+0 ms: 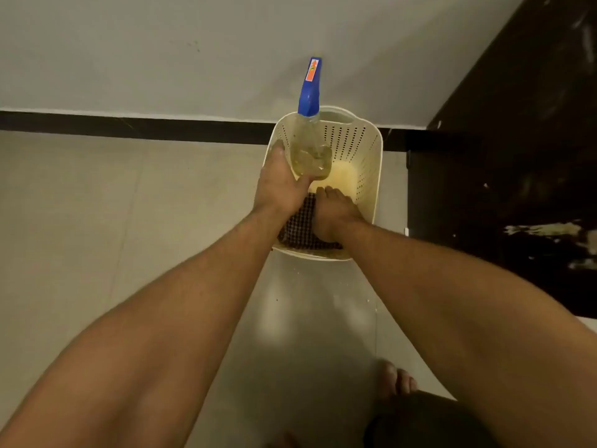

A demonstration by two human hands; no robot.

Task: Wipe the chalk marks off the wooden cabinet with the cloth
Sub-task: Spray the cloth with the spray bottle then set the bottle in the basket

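Nearest, below the basket: a dark-clothed knee at the bottom edge, blurred and cut off. Bare toes of one foot show just past it on the pale tiled floor. The rest of the foot is hidden.

Both forearms run up from the lower corners and meet at the basket. It is cream plastic with perforated walls and stands on the floor.

In the basket's near end lies the cloth, dark and checked. Only a patch of it shows between the wrists and along the near rim. The right hand rests on top of it, fingers bent down at its far edge. The fingertips are hidden, so I cannot tell whether they clasp it.

Left hand at the basket's left wall is wrapped round the lower body of a clear spray bottle, thumb under its base. The bottle's blue trigger head sticks out past the far rim. Its label is unreadable.

Right of the basket: the dark wooden cabinet, cut off by the frame edge. It has pale chalk marks smeared low on its face, mixed with glare and hard to separate.

Beyond the basket: a black skirting band, then a plain grey wall.
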